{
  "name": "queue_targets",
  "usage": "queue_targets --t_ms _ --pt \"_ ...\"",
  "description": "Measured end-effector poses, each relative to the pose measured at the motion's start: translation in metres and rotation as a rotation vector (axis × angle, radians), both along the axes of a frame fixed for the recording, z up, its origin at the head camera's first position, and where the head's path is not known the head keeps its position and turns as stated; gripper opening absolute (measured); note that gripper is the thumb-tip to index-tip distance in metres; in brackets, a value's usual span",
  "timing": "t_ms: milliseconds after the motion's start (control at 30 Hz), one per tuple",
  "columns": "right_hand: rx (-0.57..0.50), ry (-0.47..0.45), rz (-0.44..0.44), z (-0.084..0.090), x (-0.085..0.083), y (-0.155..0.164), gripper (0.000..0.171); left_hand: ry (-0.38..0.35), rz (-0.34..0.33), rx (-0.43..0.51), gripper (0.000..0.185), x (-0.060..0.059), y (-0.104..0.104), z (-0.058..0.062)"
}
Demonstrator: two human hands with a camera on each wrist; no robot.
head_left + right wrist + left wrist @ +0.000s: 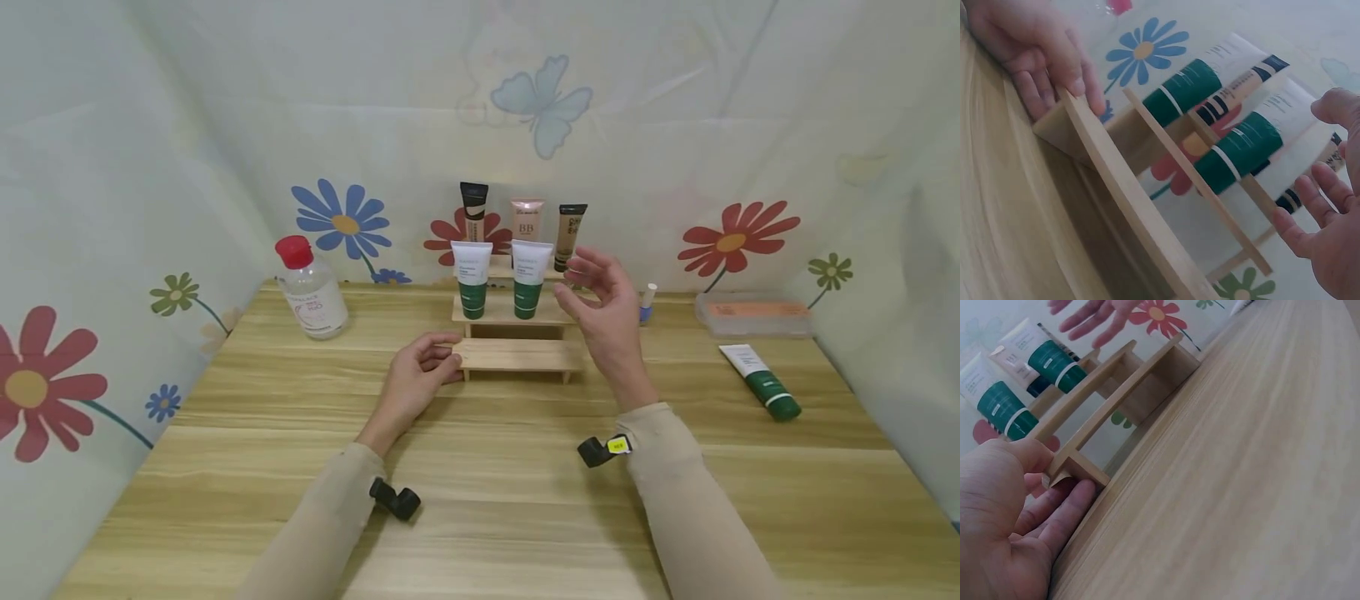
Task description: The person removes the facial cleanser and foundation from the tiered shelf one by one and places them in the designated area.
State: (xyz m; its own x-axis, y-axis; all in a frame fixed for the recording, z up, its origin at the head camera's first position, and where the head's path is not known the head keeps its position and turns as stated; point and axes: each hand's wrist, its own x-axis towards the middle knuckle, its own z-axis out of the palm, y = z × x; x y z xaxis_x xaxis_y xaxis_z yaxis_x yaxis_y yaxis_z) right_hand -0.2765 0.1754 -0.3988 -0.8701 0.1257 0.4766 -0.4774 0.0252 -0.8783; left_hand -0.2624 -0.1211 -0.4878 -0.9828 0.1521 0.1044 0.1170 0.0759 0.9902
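A: Can you read any words?

B: Only a few. The pink tube (527, 218) on the top step says "BB" in big letters. The clear bottle (310, 289) with the red cap, off at 9 o'clock from the steps, has pink writing, but it is too small to read. The two white tubes with green caps (472, 279) have small print I cannot make out.

A: What do the little steps look like?

B: The wooden step rack (517, 353) is pale wood with three flat steps, like tiny stairs. It stands on the table (480, 500), right in the middle, close to the back. The bottom step is bare. The middle step holds the two white tubes, standing on their green caps. The top step holds a black-capped tube (473, 210), the pink one and a brown tube (569, 233).

A: What are the hands doing?

B: The left hand (417, 377) has its grip on the left end of the bottom step, thumb on top and fingers (1060, 515) curled under. The right hand (603, 310) is up in the air at 3 o'clock from the white tubes, fingers spread wide, holding nothing.

A: Anything else?

B: One more white and green tube (761, 381) lies flat far at 3 o'clock, near an orange box (753, 313).
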Motion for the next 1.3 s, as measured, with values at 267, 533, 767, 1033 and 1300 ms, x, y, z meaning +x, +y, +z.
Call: queue_targets --t_ms 267,533,767,1033,1300 --pt "0.03 -0.067 0.04 -0.01 -0.007 -0.022 0.053 0.003 0.003 0.01 0.03 0.0 0.002 0.0" --pt "0.053 -0.107 0.037 -0.014 -0.01 -0.031 0.053 0.001 -0.002 0.016 0.03 0.0 0.003 -0.001" --pt "0.083 -0.114 0.014 -0.015 -0.013 -0.033 0.047 0.008 -0.005 0.005 0.03 0.001 0.002 0.001" --pt "0.073 -0.109 0.025 -0.013 -0.013 -0.035 0.046 0.008 0.001 0.003 0.03 0.002 0.0 0.002" --pt "0.078 -0.118 0.016 -0.012 -0.011 -0.033 0.046 0.011 0.0 -0.005 0.031 0.002 0.0 0.0"
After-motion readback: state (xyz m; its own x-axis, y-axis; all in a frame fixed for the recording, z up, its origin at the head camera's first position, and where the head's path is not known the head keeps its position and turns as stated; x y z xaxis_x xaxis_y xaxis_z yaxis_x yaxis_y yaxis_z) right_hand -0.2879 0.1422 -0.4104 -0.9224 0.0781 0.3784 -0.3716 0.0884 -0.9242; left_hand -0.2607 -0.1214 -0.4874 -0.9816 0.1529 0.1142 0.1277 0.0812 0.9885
